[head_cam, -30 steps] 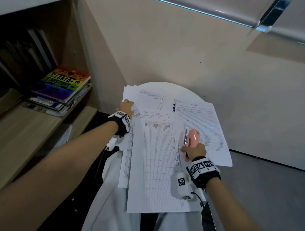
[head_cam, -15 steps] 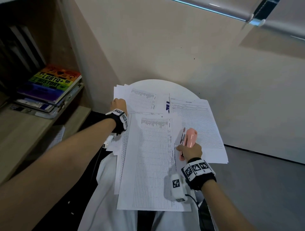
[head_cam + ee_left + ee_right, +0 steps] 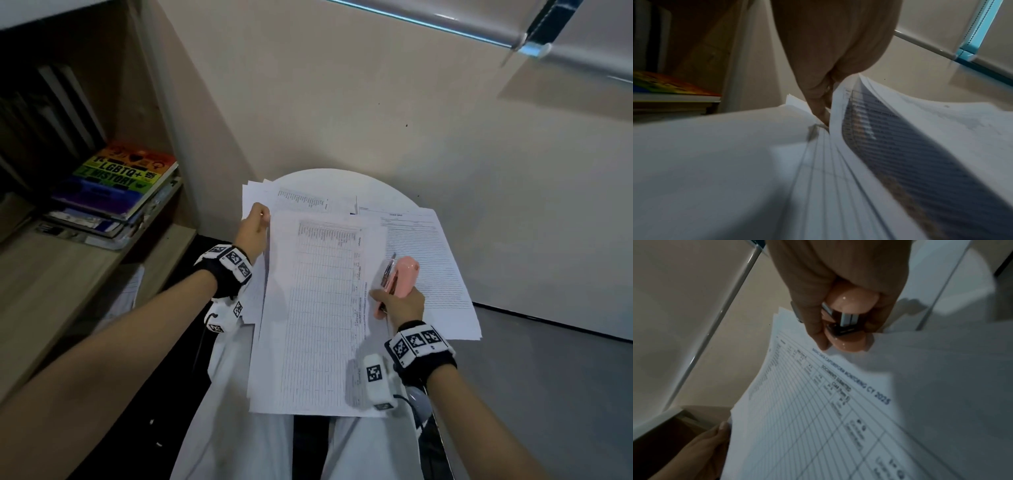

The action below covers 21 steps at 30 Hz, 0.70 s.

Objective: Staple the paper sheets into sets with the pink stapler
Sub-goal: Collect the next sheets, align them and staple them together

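A set of printed table sheets (image 3: 318, 308) lies lengthwise over the small round white table (image 3: 342, 181). My left hand (image 3: 255, 226) pinches its far left corner and lifts that edge; in the left wrist view the fingers (image 3: 821, 110) go under the raised sheets (image 3: 900, 129). My right hand (image 3: 399, 301) grips the pink stapler (image 3: 404, 274) beside the set's right edge, above a lined form (image 3: 428, 257). In the right wrist view the stapler (image 3: 849, 321) points its metal mouth outward, close to the printed sheet (image 3: 818, 402).
More loose sheets (image 3: 291, 197) lie under the set at the far left. A wooden shelf (image 3: 51, 274) on the left holds a stack of books (image 3: 116, 185). A beige wall stands close behind the table, and grey floor (image 3: 548, 377) lies to the right.
My left hand has moved from the sheets' left side up to the far left corner and raised that edge. The right hand keeps the stapler in about the same place.
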Tool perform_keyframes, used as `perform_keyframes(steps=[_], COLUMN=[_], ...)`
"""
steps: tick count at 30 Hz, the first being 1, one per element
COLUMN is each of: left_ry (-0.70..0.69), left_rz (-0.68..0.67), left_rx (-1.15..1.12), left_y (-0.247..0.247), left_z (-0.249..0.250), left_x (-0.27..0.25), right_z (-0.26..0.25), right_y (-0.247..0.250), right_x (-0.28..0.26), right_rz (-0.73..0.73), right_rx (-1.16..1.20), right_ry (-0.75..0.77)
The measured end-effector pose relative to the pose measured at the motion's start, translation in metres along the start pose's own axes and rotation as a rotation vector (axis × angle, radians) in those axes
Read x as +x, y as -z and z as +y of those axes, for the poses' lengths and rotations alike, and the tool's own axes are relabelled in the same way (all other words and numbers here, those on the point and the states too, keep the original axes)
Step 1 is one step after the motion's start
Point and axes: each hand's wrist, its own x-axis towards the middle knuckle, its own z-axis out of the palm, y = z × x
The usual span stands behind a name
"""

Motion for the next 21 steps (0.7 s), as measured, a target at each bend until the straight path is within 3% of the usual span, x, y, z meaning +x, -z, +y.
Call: perform_keyframes(steps=[2, 7, 10, 14, 17, 21], left_ry=[-0.025, 0.085, 0.095, 0.302, 0.095, -0.23], left_rz=[-0.052, -0.117, -0.117, -0.178, -0.212, 0.078], left_rx=[-0.072, -0.275, -0.378, -0.489, -0.31, -0.196], left_y=[0.004, 0.02, 0.028, 0.026, 0.016, 0.017], left_z=[0.004, 0.025, 0.034, 0.036, 0.03, 0.068], left_x=[-0.005, -0.015, -0.024, -0.044, -0.067, -0.082], right_z=[-0.006, -0.02, -0.024, -0.03, -0.039, -0.066], right_y=[-0.004, -0.01, -0.012, -0.014, -0.012, 0.001], right_x=[-0.001, -0.006, -0.008, -0.014, -0.022, -0.039], right_rz=[-0.044, -0.164, -0.147, -0.074, -0.065, -0.009], right_rx=[-0.048, -0.089, -0.018, 0.125, 0.19, 0.152], right_ry=[0.017, 0.035, 0.03, -0.014, 0.003, 0.278])
